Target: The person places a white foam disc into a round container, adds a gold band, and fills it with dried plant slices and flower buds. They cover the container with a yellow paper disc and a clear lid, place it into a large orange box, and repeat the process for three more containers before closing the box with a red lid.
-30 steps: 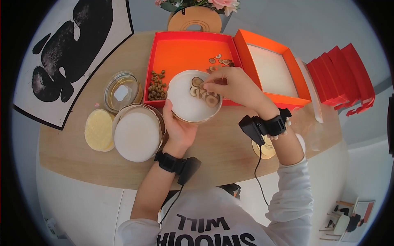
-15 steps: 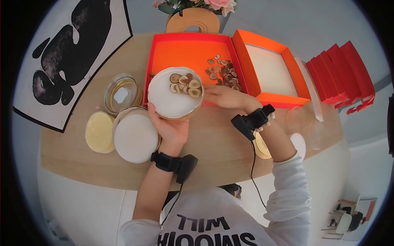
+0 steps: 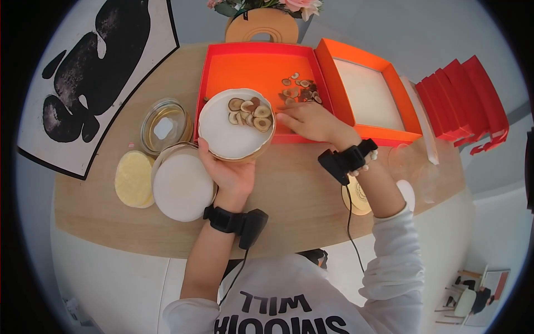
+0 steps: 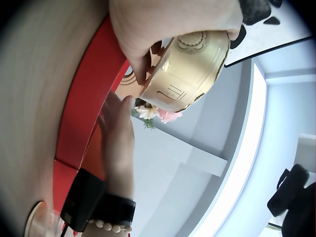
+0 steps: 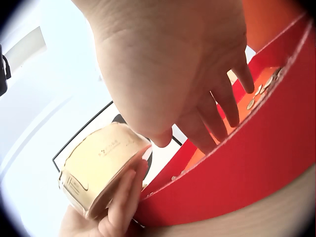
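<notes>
My left hand [image 3: 231, 173] holds a round cream tub [image 3: 219, 131] from below, its white inside facing up in the head view. Several dried brown-rimmed slices [image 3: 250, 114] lie in the tub's right half. In the left wrist view the fingers curl round the printed outer wall of the tub [image 4: 187, 74]. My right hand [image 3: 317, 122] reaches over the near wall of a red box [image 3: 264, 49] with an orange floor. Its fingers are extended, as the right wrist view shows, with the fingertips beside a pile of loose slices [image 3: 305, 92]. The tub hides the box's near left corner.
A second orange box [image 3: 370, 94] stands to the right, with red bags [image 3: 464, 106] beyond. On the left are a glass jar [image 3: 147, 131], a stack of white-topped tubs [image 3: 182, 186] and a yellow disc [image 3: 133, 181]. A round lid [image 3: 359, 195] lies below the right forearm.
The right hand left the slices in the tub, went right past the rim, then moved up over the pile in the box. The left hand has carried the tub to the left.
</notes>
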Action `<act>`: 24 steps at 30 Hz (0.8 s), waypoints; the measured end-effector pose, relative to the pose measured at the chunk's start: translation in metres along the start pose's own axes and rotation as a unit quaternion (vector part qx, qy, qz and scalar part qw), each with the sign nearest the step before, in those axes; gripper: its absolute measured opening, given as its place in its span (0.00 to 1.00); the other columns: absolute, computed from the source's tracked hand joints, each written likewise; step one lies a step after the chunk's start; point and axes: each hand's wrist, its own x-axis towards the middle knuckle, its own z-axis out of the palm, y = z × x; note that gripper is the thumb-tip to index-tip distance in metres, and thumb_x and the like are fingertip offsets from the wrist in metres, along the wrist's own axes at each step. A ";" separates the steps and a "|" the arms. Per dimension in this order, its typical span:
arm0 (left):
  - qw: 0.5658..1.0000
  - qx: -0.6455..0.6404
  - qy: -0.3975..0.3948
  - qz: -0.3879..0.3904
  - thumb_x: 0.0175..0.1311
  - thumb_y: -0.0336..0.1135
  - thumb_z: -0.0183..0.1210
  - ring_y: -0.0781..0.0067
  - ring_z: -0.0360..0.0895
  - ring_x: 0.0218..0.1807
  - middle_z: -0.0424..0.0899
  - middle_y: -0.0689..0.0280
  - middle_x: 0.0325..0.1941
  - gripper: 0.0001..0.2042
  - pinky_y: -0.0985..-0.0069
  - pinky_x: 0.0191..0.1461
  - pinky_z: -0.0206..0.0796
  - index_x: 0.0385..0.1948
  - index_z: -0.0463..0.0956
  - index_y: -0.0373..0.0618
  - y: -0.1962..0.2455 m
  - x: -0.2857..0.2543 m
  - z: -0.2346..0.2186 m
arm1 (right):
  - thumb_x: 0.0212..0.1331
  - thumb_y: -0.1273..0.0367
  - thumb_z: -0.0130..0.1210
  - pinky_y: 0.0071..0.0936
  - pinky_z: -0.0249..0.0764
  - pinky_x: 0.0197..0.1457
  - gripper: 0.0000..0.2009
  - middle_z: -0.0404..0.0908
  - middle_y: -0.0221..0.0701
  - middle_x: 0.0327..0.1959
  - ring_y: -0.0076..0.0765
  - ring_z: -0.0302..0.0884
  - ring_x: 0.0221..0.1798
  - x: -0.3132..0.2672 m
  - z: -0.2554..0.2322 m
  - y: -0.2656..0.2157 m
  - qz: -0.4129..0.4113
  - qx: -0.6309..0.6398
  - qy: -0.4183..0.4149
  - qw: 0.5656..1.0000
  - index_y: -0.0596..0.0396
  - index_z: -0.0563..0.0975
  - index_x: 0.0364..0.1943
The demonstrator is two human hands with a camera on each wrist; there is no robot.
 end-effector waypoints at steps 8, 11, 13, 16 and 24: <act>1.000 0.014 0.002 -0.002 0.58 0.58 0.40 0.66 0.56 0.62 0.59 0.66 0.62 0.30 0.64 0.61 0.53 0.58 0.56 0.50 0.000 -0.001 0.002 | 0.59 0.50 0.33 0.34 0.65 0.50 0.26 0.76 0.44 0.40 0.46 0.71 0.46 -0.001 -0.017 -0.026 0.073 0.045 -0.131 0.988 0.56 0.73 0.45; 1.000 0.019 0.009 0.001 0.58 0.59 0.40 0.65 0.56 0.62 0.59 0.65 0.62 0.30 0.63 0.61 0.53 0.58 0.56 0.50 -0.001 -0.001 0.002 | 0.59 0.50 0.33 0.35 0.65 0.50 0.26 0.76 0.44 0.40 0.46 0.71 0.46 -0.004 -0.029 -0.030 0.098 -0.007 -0.162 0.982 0.57 0.73 0.45; 1.000 0.013 0.007 -0.003 0.58 0.58 0.40 0.65 0.56 0.62 0.59 0.65 0.62 0.30 0.64 0.61 0.53 0.58 0.56 0.50 -0.001 -0.001 0.003 | 0.59 0.50 0.34 0.35 0.65 0.50 0.26 0.76 0.44 0.38 0.47 0.72 0.45 -0.005 -0.021 -0.023 0.057 -0.039 -0.117 0.991 0.58 0.74 0.43; 1.000 0.008 0.010 -0.004 0.58 0.58 0.40 0.66 0.57 0.62 0.59 0.65 0.62 0.30 0.64 0.61 0.54 0.58 0.56 0.50 0.001 -0.003 0.005 | 0.59 0.51 0.35 0.36 0.67 0.47 0.25 0.78 0.43 0.34 0.48 0.73 0.41 -0.016 0.001 -0.033 0.066 0.145 -0.018 0.987 0.57 0.77 0.38; 1.000 0.006 0.015 -0.008 0.58 0.58 0.41 0.66 0.57 0.62 0.59 0.66 0.61 0.29 0.63 0.61 0.54 0.57 0.57 0.50 0.000 -0.002 0.005 | 0.55 0.58 0.45 0.30 0.68 0.40 0.18 0.76 0.45 0.30 0.40 0.74 0.31 -0.009 -0.036 -0.028 0.117 0.023 -0.174 0.977 0.61 0.76 0.34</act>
